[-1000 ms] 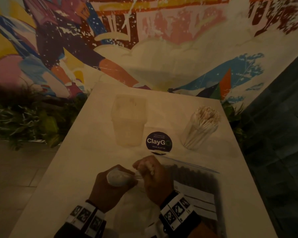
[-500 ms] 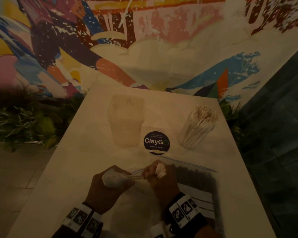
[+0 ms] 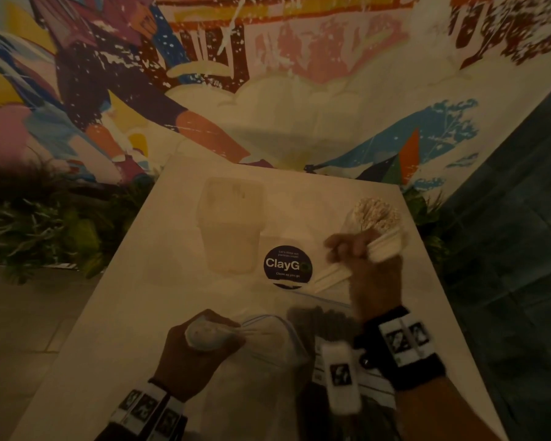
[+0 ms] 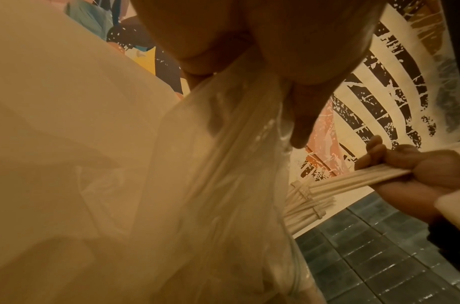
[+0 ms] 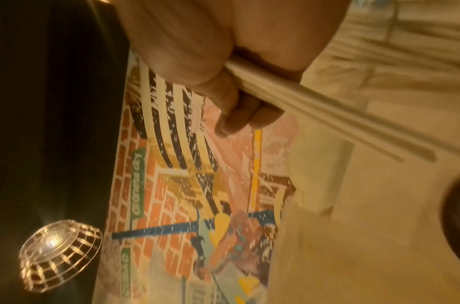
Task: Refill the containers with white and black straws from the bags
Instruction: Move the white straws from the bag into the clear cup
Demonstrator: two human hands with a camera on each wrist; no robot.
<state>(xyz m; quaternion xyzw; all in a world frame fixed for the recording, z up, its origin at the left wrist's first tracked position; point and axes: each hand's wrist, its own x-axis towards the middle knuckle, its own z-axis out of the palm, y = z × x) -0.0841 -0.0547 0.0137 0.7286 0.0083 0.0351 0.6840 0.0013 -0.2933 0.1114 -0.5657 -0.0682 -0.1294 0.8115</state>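
Note:
My right hand grips a bundle of white straws and holds it slanted just in front of the round container of white straws at the table's far right. The same bundle juts from my fist in the right wrist view. My left hand clutches the bunched mouth of a clear plastic bag near the front edge; the film hangs from my fingers. A bag of black straws lies flat under my right forearm. A square translucent container stands mid-table.
A round dark ClayGo sticker lies on the pale table between the containers. A painted mural wall rises behind the table. Plants line the left side, and dark tiles run along the right.
My right hand left the clear bag's mouth with a bundle of white straws and rose forward and right, up to the round container. My left hand stayed gripping the bag.

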